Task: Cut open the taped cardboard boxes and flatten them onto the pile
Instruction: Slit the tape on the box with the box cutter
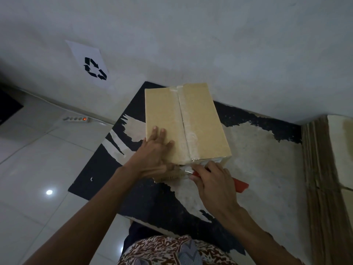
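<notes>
Left hand (pixel 155 150) flat on taped cardboard box (pixel 202 119), right hand (pixel 212 180) gripping red box cutter (pixel 241 185) at box's near end, on black mat (pixel 145 197)

We have a single wide-angle view, worn on the head, looking forward and steeply down. It sits close above both forearms, which enter from the bottom of the frame. The wall fills the upper half; straight edges bow toward the frame's corners.
</notes>
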